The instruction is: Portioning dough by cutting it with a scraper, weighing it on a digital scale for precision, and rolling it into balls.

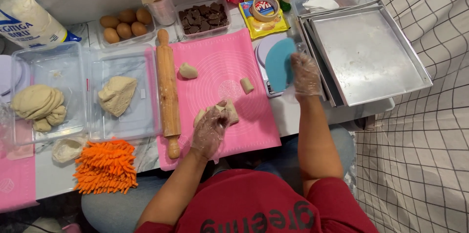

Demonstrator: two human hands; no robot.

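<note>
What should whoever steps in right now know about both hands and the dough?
Left hand: gloved, pressing a dough lump on the pink mat.
Right hand: gloved, holding a blue scraper over the scale.
Done: two small dough pieces lie on the mat.
Left: large dough masses in the clear tubs; the metal trays hold no dough. The rolling pin lies along the mat's left edge.

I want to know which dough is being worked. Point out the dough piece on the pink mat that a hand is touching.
The dough strip at the mat's near edge, under the gloved left hand. The rounded lump and the small roll lie untouched farther back.
</note>
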